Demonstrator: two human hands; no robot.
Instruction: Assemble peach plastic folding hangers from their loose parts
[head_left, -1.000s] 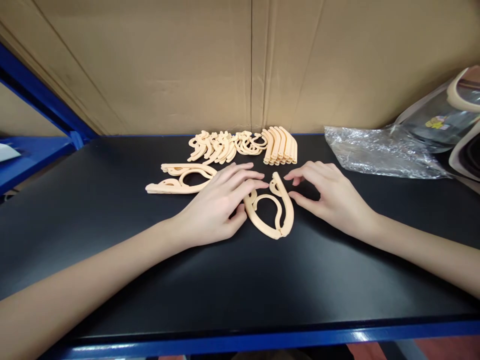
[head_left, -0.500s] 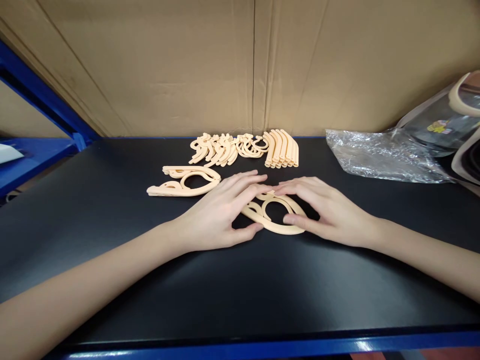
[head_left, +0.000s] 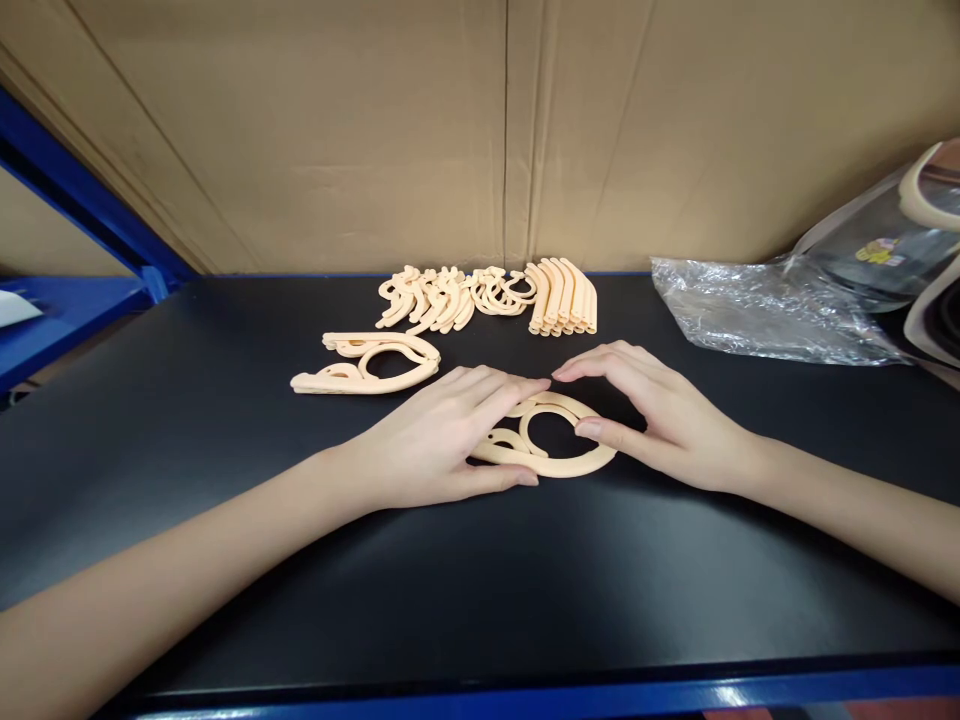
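A beige folding clothes hanger [head_left: 577,465] lies flat on the black tabletop, its curved hook part ringing a round gap. My left hand [head_left: 442,435] spans the hanger's left part, thumb along the near edge and fingers reaching over the far side, covering that end. At the right end, my right hand [head_left: 660,415] has its thumb over the hanger's inner rim, with the fingers arched apart from it beyond the far edge. Whether that thumb presses on the plastic is unclear. Left of my left hand rests a second folded hanger [head_left: 405,380].
Toward the back lie a pile of small curved beige parts [head_left: 427,298], several hook pieces [head_left: 499,295] and a stack of hanger arms [head_left: 562,295]. Clear plastic wrap [head_left: 765,315] and a transparent bag [head_left: 862,250] sit at right. Cardboard [head_left: 337,140] stands behind; a blue frame [head_left: 525,697] edges the table.
The hanger between my hands has shifted slightly toward me. My right fingers have lifted off its far side, showing more of the hanger, and my left hand has come slightly nearer.
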